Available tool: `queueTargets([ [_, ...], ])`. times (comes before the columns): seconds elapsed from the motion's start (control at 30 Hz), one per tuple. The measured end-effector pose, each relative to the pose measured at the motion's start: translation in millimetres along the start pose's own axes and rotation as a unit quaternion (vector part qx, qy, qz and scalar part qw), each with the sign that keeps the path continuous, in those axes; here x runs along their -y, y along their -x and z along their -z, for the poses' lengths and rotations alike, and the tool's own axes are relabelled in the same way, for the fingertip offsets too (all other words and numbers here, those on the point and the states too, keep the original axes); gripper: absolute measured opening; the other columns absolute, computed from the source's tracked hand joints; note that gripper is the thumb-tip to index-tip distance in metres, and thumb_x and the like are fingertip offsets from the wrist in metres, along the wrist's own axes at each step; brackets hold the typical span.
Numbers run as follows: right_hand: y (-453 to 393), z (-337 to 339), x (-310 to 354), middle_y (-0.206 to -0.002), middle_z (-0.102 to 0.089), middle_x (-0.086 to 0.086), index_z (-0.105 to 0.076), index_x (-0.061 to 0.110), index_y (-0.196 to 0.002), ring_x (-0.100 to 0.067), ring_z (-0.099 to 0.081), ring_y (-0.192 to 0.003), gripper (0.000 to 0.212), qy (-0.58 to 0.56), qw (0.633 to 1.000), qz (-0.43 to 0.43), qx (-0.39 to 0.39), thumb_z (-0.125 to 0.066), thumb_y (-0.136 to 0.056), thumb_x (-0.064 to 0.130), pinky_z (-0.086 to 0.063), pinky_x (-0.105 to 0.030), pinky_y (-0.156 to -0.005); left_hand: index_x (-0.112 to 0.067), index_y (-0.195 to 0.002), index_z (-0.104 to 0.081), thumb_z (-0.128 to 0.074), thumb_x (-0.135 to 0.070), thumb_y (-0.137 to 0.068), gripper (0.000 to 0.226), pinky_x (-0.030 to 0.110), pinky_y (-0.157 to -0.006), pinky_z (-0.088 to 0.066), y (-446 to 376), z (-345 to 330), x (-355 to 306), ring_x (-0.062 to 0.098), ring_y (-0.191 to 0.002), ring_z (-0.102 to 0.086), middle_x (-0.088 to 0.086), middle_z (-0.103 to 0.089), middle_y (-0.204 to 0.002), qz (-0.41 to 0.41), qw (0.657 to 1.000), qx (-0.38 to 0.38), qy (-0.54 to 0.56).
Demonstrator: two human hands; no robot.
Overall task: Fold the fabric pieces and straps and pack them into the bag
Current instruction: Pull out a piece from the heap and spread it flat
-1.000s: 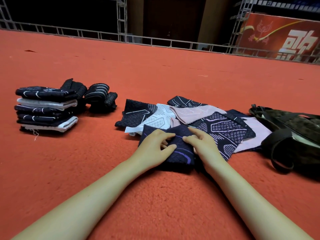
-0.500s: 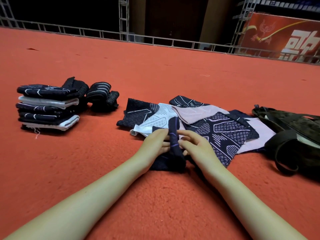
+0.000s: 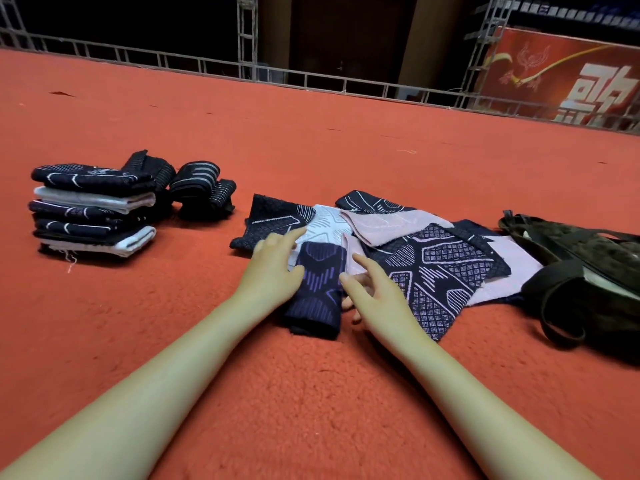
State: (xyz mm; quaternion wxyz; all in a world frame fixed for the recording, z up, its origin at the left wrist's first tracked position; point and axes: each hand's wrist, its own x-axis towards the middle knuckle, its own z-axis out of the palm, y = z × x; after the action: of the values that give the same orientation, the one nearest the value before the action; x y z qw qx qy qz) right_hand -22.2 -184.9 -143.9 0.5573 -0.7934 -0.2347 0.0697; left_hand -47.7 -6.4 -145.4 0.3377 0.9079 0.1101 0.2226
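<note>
Both hands lie with fingers spread and relaxed, the left hand (image 3: 273, 271) resting against one edge of the folded navy piece (image 3: 317, 289) and the right hand (image 3: 372, 292) just beside the other; neither pinches it. It sits on the red carpet (image 3: 311, 393) before the unfolded pieces (image 3: 433, 261). Soft and light, it would likely spring open, so clamp it flat across the fold.

Both bare forearms reach forward and draw together ahead of the person. The left hand (image 3: 272, 271) lies palm down, fingers straight and spread, pointing far and slightly right. The right hand (image 3: 375, 294) sits just beside it, palm turned inward, fingers loosely extended toward the left, thumb up.
</note>
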Motion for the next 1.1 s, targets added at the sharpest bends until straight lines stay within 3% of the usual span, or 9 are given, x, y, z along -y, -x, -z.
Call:
queueTargets([
  [0.2,2.9,-9.0,4.8,-0.079,-0.065,0.006,-0.042,0.053,-0.097,-0.006,-0.058,-0.058,0.046,0.004,0.999,0.008,0.038,-0.067,-0.085,0.017,-0.044,-0.025,-0.058,-0.016,-0.135,-0.047,-0.053,-0.010,-0.085,0.051,0.029,-0.098,-0.030,1.2,-4.3,3.5,0.029,-0.117,-0.043,0.010,-0.051,-0.115,0.007,0.999,0.024,-0.032],
  [0.3,1.1,-10.4,4.0,-0.074,-0.061,0.002,-0.049,0.043,-0.110,-0.005,-0.051,-0.048,0.049,-0.052,0.998,-0.023,0.031,-0.066,-0.083,0.005,-0.043,-0.022,-0.049,-0.016,-0.133,-0.049,-0.053,-0.010,-0.083,0.050,0.029,-0.097,-0.031,2.5,-4.1,0.5,0.028,-0.115,-0.044,0.009,-0.053,-0.109,0.000,1.000,-0.004,-0.010],
  [0.47,-1.2,-3.4,2.3,-0.081,-0.054,-0.002,-0.058,0.021,-0.125,-0.010,-0.049,-0.064,0.048,-0.088,0.996,-0.024,0.022,-0.062,-0.081,0.002,-0.038,-0.016,-0.042,-0.022,-0.129,-0.054,-0.047,-0.028,-0.068,0.061,0.029,-0.102,-0.034,1.8,6.7,-3.2,0.020,-0.117,-0.046,0.001,-0.055,-0.122,-0.059,0.993,-0.070,0.080],
  [0.57,-0.3,1.2,2.6,-0.083,-0.059,-0.001,-0.064,0.026,-0.119,-0.008,-0.052,-0.071,0.051,-0.072,0.997,0.014,0.029,-0.058,-0.070,0.013,-0.042,-0.014,-0.059,-0.025,-0.134,-0.049,-0.048,-0.041,-0.067,0.068,0.028,-0.104,-0.037,1.9,12.7,-3.6,0.009,-0.123,-0.046,-0.007,-0.052,-0.128,-0.065,0.988,-0.010,0.143],
  [0.73,4.5,3.3,5.5,-0.085,-0.069,0.010,-0.065,0.019,-0.115,0.003,-0.060,-0.074,0.049,-0.085,0.994,0.048,0.054,-0.051,-0.080,-0.013,-0.044,-0.008,-0.067,-0.023,-0.129,-0.052,-0.052,-0.030,-0.072,0.058,0.017,-0.100,-0.037,3.7,11.6,2.2,0.001,-0.114,-0.050,-0.011,-0.056,-0.126,-0.065,0.983,0.119,0.122],
  [0.87,4.0,4.7,-2.2,-0.101,-0.066,0.006,-0.056,0.030,-0.124,0.001,-0.059,-0.087,0.042,0.028,0.996,0.065,0.046,-0.064,-0.087,0.013,-0.046,-0.012,-0.079,-0.021,-0.118,-0.057,-0.060,-0.010,-0.082,0.038,0.011,-0.092,-0.040,2.9,13.0,-1.4,0.006,-0.106,-0.056,-0.008,-0.060,-0.115,-0.066,0.980,0.079,0.171],
  [0.93,4.1,2.7,-4.7,-0.115,-0.062,0.016,-0.047,0.035,-0.132,0.006,-0.059,-0.100,0.054,0.062,0.994,0.057,0.070,-0.070,-0.084,0.026,-0.050,-0.019,-0.084,-0.016,-0.123,-0.057,-0.059,-0.003,-0.087,0.039,0.012,-0.078,-0.043,2.2,16.3,-4.3,0.003,-0.085,-0.062,-0.005,-0.061,-0.114,-0.044,0.977,0.042,0.202],
  [1.0,3.4,-3.3,-3.7,-0.114,-0.063,0.015,-0.046,0.040,-0.130,0.002,-0.063,-0.092,0.057,0.019,0.997,0.021,0.067,-0.072,-0.082,0.023,-0.055,-0.025,-0.065,-0.015,-0.126,-0.057,-0.058,-0.004,-0.088,0.039,0.011,-0.063,-0.039,0.9,20.5,-5.6,-0.005,-0.062,-0.055,-0.005,-0.061,-0.110,-0.022,0.976,0.005,0.215],
  [1.1,-8.8,-13.4,2.0,-0.101,-0.064,-0.001,-0.050,0.028,-0.128,0.000,-0.059,-0.060,0.051,-0.046,0.999,-0.016,0.006,-0.069,-0.084,0.012,-0.048,-0.022,-0.047,-0.018,-0.121,-0.060,-0.064,-0.009,-0.085,0.037,0.020,-0.089,-0.044,-6.8,29.8,1.1,0.008,-0.095,-0.061,-0.008,-0.062,-0.111,-0.010,0.974,-0.079,0.214],
])
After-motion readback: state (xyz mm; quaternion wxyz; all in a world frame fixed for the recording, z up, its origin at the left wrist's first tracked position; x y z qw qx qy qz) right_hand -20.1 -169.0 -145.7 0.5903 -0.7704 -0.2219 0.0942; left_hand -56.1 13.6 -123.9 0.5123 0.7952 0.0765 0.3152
